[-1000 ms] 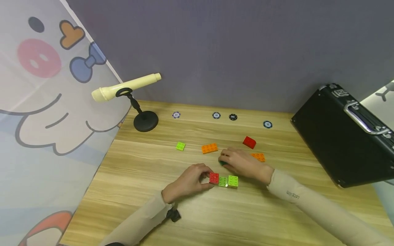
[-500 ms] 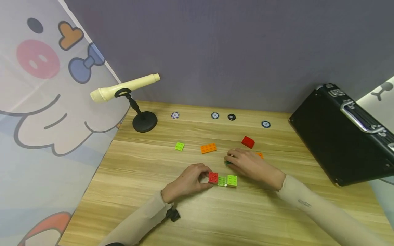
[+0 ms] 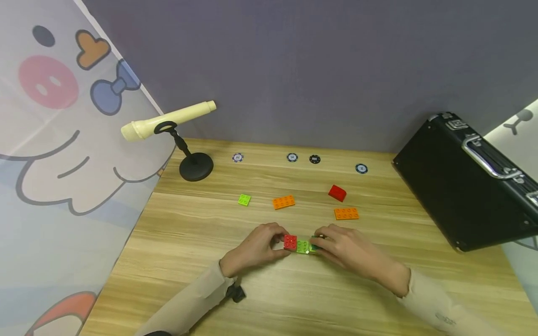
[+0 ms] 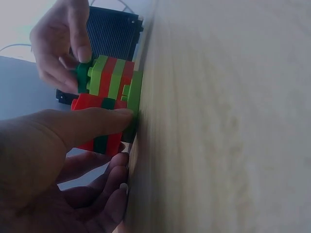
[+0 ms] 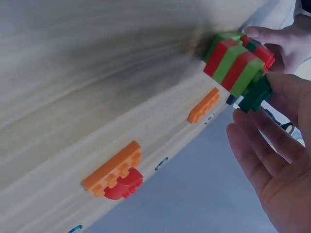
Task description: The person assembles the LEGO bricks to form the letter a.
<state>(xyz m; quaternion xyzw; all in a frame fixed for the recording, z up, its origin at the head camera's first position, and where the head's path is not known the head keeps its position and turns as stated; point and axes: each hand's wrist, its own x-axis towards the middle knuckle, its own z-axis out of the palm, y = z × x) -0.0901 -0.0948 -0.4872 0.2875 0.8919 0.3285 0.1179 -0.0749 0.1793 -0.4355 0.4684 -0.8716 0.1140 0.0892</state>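
Observation:
My left hand (image 3: pixel 256 247) holds a short stack of toy building bricks (image 3: pixel 290 242), red with a dark green layer, thumb on one side and fingers on the other. In the left wrist view, this stack and a taller lime-and-red striped stack (image 4: pixel 112 77) rise from a green base (image 4: pixel 134 92) lying on the table. My right hand (image 3: pixel 353 247) pinches a dark green brick (image 5: pixel 255 94) right at the studs of the striped stack. From the head view, the right fingers cover most of that brick and part of the lime top below it.
Beyond the hands lie two orange plates (image 3: pixel 283 202), a red brick (image 3: pixel 337 193) and a small lime plate (image 3: pixel 244 199). Several poker chips (image 3: pixel 237 157) line the back. A yellow microphone (image 3: pixel 168 120) on a stand is back left; a black case (image 3: pixel 466 186) stands at right.
My right hand has brought the dark green brick toward me, onto the top of the striped stack, uncovering the right orange plate. My left hand keeps its hold on the red stack.

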